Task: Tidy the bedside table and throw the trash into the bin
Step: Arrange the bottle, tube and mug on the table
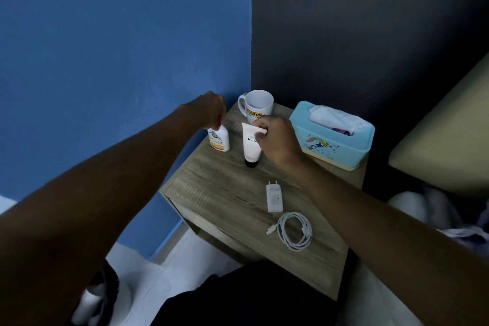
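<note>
The left hand is closed over the top of a small white bottle, which stands upright on the wooden bench directly beneath the knuckles, near the bench's left edge. The right hand pinches the crimped upper end of a white tube; the tube stands on its dark cap just left of the palm and below the fingertips. The two containers stand near each other but apart, with bare wood between them. Behind both hands, toward the corner of the walls, sits a white mug with a yellow label, close to the right hand's fingers. Just right of the right wrist is a light blue tissue box with a tissue poking from its top. Nearer the person than the right hand, under its forearm, lie a white charger plug and, nearer still, a coiled white cable, well apart from either hand.
</note>
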`<action>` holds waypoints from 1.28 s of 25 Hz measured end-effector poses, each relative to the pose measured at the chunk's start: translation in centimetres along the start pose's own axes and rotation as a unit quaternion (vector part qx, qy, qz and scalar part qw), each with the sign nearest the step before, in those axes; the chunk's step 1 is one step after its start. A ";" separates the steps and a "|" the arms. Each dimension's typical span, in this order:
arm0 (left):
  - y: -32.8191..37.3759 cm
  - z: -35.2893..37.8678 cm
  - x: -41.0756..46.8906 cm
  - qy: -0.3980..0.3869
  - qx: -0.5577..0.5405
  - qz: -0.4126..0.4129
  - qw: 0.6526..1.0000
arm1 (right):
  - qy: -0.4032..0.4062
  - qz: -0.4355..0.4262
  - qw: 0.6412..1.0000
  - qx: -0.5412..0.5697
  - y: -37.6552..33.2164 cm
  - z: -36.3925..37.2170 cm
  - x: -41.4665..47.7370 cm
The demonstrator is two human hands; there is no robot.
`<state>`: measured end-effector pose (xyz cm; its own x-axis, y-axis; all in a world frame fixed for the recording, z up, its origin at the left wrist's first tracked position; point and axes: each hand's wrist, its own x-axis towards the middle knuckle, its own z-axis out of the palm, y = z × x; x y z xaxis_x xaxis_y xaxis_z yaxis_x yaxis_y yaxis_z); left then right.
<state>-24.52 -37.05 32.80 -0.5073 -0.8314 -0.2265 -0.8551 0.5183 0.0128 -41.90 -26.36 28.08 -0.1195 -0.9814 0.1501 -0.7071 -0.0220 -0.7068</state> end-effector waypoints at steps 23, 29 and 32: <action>17.9 15.3 -8.7 0.102 -0.342 -0.148 0.922 | -0.131 0.011 0.989 -0.074 11.6 -1.9 -20.8; 18.6 15.7 -5.7 0.144 -0.365 -0.165 0.905 | -0.018 0.085 0.993 -0.084 14.5 -4.3 -17.9; 18.6 15.3 -4.0 0.148 -0.376 -0.174 0.898 | 0.020 0.099 0.991 -0.086 15.6 -5.1 -16.3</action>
<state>-36.76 -21.03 19.04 -0.1058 -0.9914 -0.0771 -0.7416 0.0270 0.6703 -54.56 -9.71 18.15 -0.2940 -0.9545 0.0498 -0.7751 0.2076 -0.5968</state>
